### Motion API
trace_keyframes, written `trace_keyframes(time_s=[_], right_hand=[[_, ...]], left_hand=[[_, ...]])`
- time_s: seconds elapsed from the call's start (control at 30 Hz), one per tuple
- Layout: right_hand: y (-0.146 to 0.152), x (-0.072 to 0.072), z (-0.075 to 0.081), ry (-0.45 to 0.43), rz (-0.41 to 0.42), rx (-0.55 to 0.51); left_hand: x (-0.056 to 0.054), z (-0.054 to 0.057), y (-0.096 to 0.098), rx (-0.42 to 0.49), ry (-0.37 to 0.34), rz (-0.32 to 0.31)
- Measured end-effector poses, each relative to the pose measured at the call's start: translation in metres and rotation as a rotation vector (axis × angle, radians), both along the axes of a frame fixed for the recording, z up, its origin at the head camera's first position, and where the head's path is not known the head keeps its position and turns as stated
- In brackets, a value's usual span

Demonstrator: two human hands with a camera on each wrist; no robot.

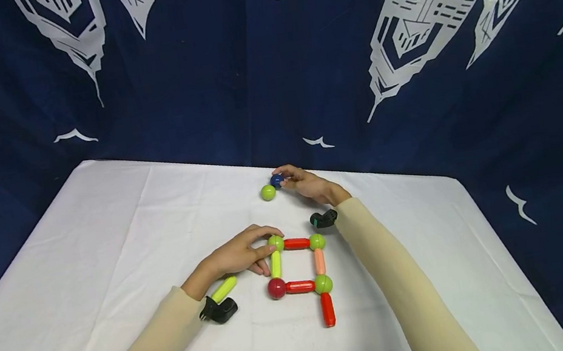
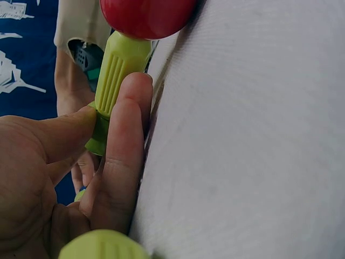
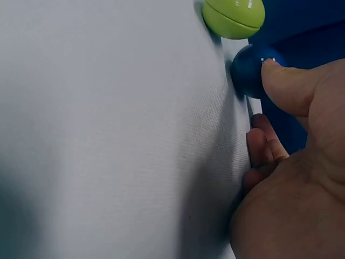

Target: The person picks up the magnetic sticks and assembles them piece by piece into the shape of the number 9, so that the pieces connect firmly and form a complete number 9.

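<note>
My left hand (image 1: 238, 252) pinches the green ball (image 1: 275, 242) at the far left corner of a square made of magnetic rods and balls. Its thumb lies against the ball where the yellow-green rod (image 2: 123, 73) joins it. A red ball (image 1: 276, 288) forms the near left corner. Green balls make the two right corners, and red rods and a salmon rod (image 1: 320, 261) run along the other sides. At the table's back, my right hand (image 1: 307, 184) grips a blue ball (image 1: 276, 181) between thumb and fingers. A loose green ball (image 1: 268, 192) sits just beside it.
A loose yellow-green rod (image 1: 224, 289) lies beside my left wrist. From the near right corner of the square, another red rod (image 1: 327, 309) points toward me. White cloth covers the table (image 1: 104, 240), and a dark blue printed curtain (image 1: 191, 91) hangs behind its back edge.
</note>
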State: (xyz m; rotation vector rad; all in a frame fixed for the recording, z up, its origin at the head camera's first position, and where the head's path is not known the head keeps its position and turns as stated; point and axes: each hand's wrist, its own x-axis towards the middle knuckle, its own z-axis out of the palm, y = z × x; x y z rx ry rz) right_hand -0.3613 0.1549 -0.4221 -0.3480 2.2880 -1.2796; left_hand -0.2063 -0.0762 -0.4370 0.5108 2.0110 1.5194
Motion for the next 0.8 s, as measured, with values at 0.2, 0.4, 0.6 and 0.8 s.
trace_keyframes(time_s=[0.2, 0.4, 0.6, 0.8], right_hand=[[0.001, 0.005, -0.002, 0.023, -0.032, -0.008], [0.019, 0.014, 0.008, 0.022, -0.032, 0.037], [0.057, 0.036, 0.020, 0.044, -0.024, 0.029], [0.079, 0.074, 0.030, 0.101, -0.018, -0.034]], left_hand=[[0.000, 0.001, 0.000, -0.013, 0.006, 0.001], [0.001, 0.001, 0.000, -0.009, 0.005, 0.000], [0.002, 0.000, 0.002, -0.002, -0.005, -0.006], [0.001, -0.001, 0.002, -0.003, 0.008, 0.006]])
